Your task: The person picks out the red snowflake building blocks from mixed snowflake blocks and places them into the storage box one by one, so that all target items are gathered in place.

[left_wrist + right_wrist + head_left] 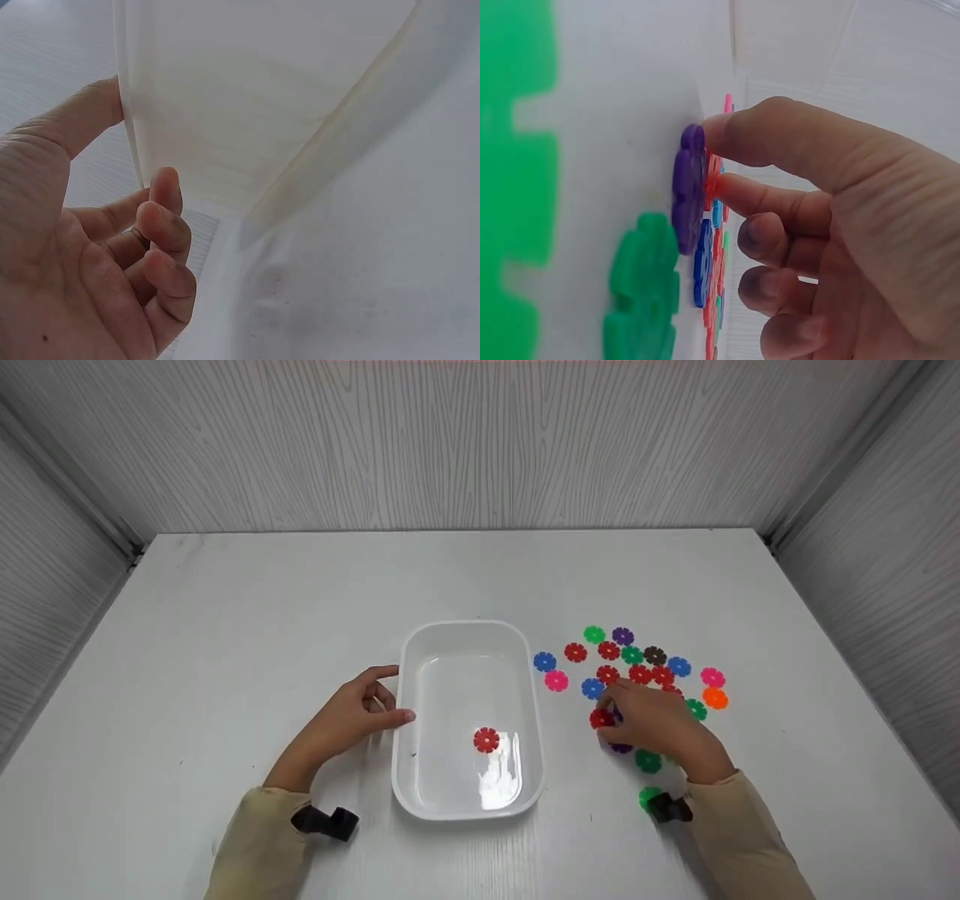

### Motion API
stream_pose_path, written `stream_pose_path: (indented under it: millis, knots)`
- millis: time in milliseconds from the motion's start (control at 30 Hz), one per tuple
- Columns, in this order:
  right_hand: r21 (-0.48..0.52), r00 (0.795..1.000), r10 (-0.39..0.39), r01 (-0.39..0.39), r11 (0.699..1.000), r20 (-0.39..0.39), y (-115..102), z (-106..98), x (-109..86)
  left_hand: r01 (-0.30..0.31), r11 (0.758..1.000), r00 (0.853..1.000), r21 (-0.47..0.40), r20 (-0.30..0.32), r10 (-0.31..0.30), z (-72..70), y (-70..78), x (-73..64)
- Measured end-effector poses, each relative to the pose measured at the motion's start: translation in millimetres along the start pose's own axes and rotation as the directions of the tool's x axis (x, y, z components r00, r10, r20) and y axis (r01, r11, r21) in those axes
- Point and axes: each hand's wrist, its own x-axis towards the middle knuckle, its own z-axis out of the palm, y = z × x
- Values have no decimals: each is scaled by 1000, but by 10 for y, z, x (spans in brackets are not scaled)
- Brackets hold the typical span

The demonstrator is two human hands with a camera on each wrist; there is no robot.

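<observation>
A white plastic tray [469, 815] stands in the middle of the table, with one red notched plastic disc [486, 740] inside. At its left side my left hand [352, 709] touches the rim with thumb and index finger spread apart; its other fingers curl loosely beside the outer wall [255, 97]. Right of the tray, my right hand [649, 720] pinches another red notched disc [601, 718] between thumb and index finger, low over the table. A purple disc [688, 187] lies close by the thumb, partly hidden by the hand in the head view.
Several more notched discs lie scattered around the right hand, including blue [544, 661], pink [712, 677], orange [715, 697] and brown [655, 655] ones. Green discs [648, 760] lie under and beside the right wrist. Grey wood-grain panels [465, 442] border the white table.
</observation>
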Motion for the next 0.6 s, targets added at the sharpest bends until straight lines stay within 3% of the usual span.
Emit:
stream_pose_path:
  millis: [300,600]
  knots:
    - [31,999,-25,26,999,-40,-33,-63,0,5,1000,1000,-7,2,-5,2,0,-4]
    - [56,995,-65,70,996,-72,-203,-194,-27,14,1000,1000,-2,-3,-14,3,1,9]
